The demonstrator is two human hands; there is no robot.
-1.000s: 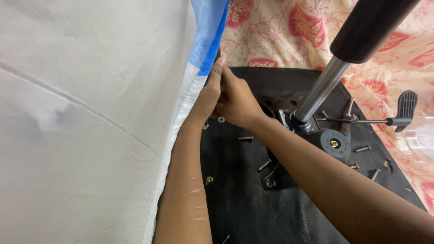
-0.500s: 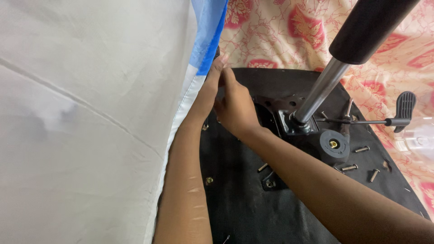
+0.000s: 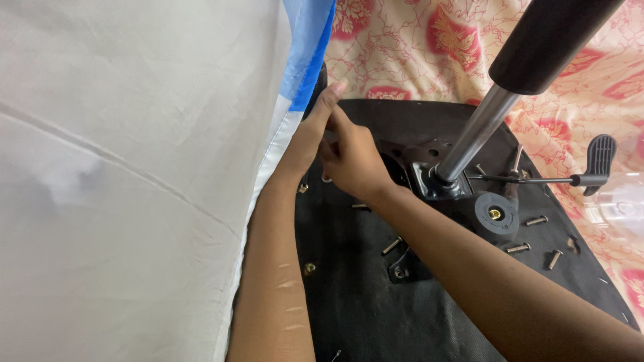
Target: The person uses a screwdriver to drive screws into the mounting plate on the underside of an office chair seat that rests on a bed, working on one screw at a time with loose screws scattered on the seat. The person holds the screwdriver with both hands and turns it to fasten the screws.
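Upturned black fabric-covered chair seat (image 3: 416,295) lies flat on a floral sheet (image 3: 402,47) — its far-left edge meets both hands. Left hand (image 3: 310,137) presses fingers together along that edge; right hand (image 3: 352,161) touches it, fingers curled — on what, I cannot tell.

A: Hands? Left hand (image 3: 310,137) and right hand (image 3: 352,161) touch at the upturned chair seat's (image 3: 376,302) edge, beside the white cloth (image 3: 134,167).
B: Hardware? Bolts (image 3: 537,220) lie loose near the gas cylinder (image 3: 477,131).
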